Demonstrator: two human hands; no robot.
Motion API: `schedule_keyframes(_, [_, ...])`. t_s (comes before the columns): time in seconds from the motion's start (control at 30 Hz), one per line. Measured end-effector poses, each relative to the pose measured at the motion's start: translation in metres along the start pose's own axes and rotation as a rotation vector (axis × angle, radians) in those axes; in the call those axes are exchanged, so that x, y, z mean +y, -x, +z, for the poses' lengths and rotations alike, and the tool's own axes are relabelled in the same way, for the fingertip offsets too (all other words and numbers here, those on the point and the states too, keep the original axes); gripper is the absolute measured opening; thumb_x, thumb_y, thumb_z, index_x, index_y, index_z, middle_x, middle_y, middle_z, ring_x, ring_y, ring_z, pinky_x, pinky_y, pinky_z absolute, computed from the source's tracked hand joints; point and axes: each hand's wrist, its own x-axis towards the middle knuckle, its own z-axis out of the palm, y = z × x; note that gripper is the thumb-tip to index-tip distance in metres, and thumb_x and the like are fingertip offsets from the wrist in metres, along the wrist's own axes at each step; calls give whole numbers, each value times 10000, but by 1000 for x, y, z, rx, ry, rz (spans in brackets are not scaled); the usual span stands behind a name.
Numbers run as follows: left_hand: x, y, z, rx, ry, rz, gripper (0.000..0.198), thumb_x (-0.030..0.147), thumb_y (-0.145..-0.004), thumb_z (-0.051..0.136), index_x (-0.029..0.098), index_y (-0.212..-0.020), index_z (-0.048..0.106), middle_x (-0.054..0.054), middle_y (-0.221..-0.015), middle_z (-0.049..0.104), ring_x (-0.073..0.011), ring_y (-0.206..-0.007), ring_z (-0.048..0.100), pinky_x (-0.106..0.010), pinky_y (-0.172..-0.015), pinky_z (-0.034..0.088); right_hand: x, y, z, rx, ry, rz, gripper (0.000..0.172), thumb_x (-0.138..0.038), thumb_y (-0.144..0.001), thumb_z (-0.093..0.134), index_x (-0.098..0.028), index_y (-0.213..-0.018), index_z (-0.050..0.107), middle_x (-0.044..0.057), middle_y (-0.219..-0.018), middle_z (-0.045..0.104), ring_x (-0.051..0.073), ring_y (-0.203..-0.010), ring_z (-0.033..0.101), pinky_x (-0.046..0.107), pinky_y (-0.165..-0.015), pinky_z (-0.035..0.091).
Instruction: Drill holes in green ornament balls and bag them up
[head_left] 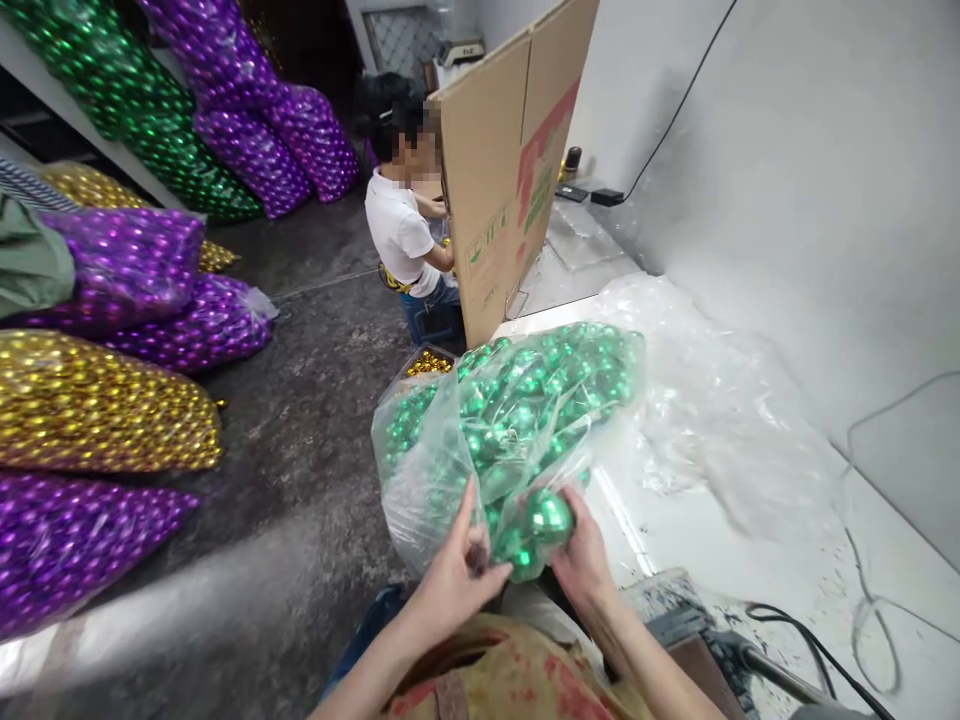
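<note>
White tabletop (pixel 757 575), head view: clear plastic bag (pixel 429 495) of metallic green baubles (pixel 525 385) lies across its left edge. Right hand (pixel 586 555) curls around a larger green bauble (pixel 551 517) at the bag's near end. Left hand (pixel 454 572) touches the film, index and thumb apart; cannot tell whether other fingers pinch it.

Baubles (pixel 550 515) in bag (pixel 424 500), cardboard (pixel 491 165) beyond, sacks (pixel 105 400) on floor (pixel 315 420) at left.

Getting super shiny green off the baubles (pixel 550 517), glossy purple, green and gold off the sacks (pixel 105 400), plain white off the desk (pixel 720 555), plus red-and-green print on tan cardboard (pixel 487 130).
</note>
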Motion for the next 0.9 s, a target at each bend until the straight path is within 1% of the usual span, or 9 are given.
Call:
schedule_keyframes(0.1, [-2,-5,10,-39,-317,-3,1228,386,-634,798,209,-1557,8,-61,-965,645,-227,-849,580,-349,-817,465,23,0,17,50,-46,58,271,-345,-630,768,-215,-839,654,-42,-845,700,151,-851,643,274,-844,527])
schedule_keyframes(0.17, [-3,-11,12,24,-396,-50,1159,339,-638,775,199,-1557,81,-66,-931,664,-242,-823,591,-361,-810,465,30,-1,23,33,-23,85,291,-370,-638,760,-216,-862,656,-37,-892,700,147,-859,630,270,-848,517])
schedule_keyframes(0.27, [-5,-21,9,171,-302,-5,806,300,-747,644,198,-1485,336,-49,-854,670,-221,-764,589,-326,-784,460,26,0,21,-69,154,108,362,-459,-682,728,-213,-938,661,16,-1061,695,201,-1013,617,324,-904,503])
schedule_keyframes(0.37, [-10,-27,6,232,-285,105,269,330,-837,532,184,-1014,673,-29,-750,627,-181,-691,542,-272,-704,412,11,3,11,-163,483,26,437,-531,-745,680,-224,-1056,668,37,-1240,641,225,-1208,535,351,-1037,425])
schedule_keyframes(0.47, [-16,-27,5,271,-349,118,339,386,-884,472,174,-630,547,24,-557,427,-126,-553,390,-245,-578,283,-11,1,2,-267,690,-46,473,-567,-795,627,-226,-1120,665,38,-1260,631,219,-1222,524,348,-1060,401])
schedule_keyframes(0.57, [-18,-23,3,296,-308,122,377,426,-892,462,174,-612,467,38,-562,328,-109,-553,333,-236,-562,240,-37,-13,-11,-414,888,-68,473,-616,-844,528,-191,-955,701,62,-1039,691,223,-1008,612,352,-900,500])
schedule_keyframes(0.67, [-16,-16,-1,338,-235,91,383,457,-875,487,172,-620,468,36,-575,317,-107,-563,331,-225,-552,250,-61,-45,-39,-444,1237,-363,475,-608,-868,493,-190,-733,673,61,-784,657,206,-803,604,369,-842,508])
schedule_keyframes(0.77, [-13,-9,-7,352,-162,45,368,478,-865,502,165,-677,550,34,-571,359,-109,-550,348,-220,-537,274,-74,-87,-77,-234,1405,-764,437,-589,-827,566,-203,-1008,663,99,-1013,634,216,-883,594,397,-861,508])
schedule_keyframes(0.9, [-11,-3,-12,391,-110,33,379,491,-863,512,159,-695,583,29,-576,408,-112,-558,386,-218,-550,313,-67,-136,-112,-188,1550,-821,610,-550,-808,583,-221,-1319,531,154,-1353,432,234,-1003,562,401,-792,529])
